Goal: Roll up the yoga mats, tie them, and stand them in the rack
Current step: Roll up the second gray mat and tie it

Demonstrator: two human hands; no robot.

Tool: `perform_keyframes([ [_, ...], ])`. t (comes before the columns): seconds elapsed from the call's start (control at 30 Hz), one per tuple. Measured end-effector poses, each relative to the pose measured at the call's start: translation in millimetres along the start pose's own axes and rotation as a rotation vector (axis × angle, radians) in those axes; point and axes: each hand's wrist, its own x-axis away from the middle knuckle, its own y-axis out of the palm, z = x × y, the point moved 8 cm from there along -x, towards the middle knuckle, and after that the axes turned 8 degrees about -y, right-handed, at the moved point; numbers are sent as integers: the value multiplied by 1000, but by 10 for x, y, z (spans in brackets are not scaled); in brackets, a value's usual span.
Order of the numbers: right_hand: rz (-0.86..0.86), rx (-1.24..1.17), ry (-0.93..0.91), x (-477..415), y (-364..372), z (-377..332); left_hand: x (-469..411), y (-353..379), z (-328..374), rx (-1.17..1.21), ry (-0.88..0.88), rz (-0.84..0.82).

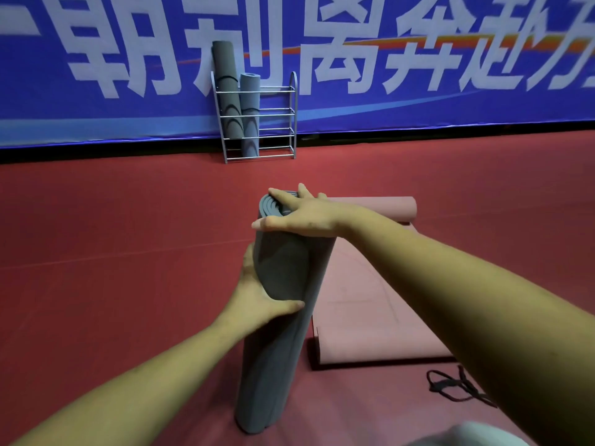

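As left hand (257, 294) grips grey mat (280, 349), banner (450, 107) shows "奔赴".

The left forearm (145, 375) and right forearm (450, 284) are bare along their whole visible length, down to the left hand (257, 294) and right hand (302, 214). A patch of pale grey-white garment fabric (467, 434) shows at the bottom edge; which garment it is cannot be determined.

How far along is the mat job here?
Done: two grey rolls stand in the rack. In hand: third grey mat, rolled, upright, left hand gripping its side, right hand on top; no tie visible. Left: tie and rack it, then the pink mat, partly rolled.
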Motion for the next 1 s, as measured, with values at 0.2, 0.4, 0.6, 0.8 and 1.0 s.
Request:
perform_keyframes([
  [0.2,58,13,-27,92,-68,238,6,182,84,1,42,-6],
  [0.4,193,-97,-75,233,-262,570,-44,445,277,-73,40,-26],
  [0.6,261,-208,-99,454,-568,1066,-181,997,540,-90,41,-52],
  [0.8,353,-264,-51,666,-711,1804,-357,1618,790,-173,94,-133],
  [1.0,373,-343,-24,727,-713,2505,-491,2118,923,-234,107,-144],
])
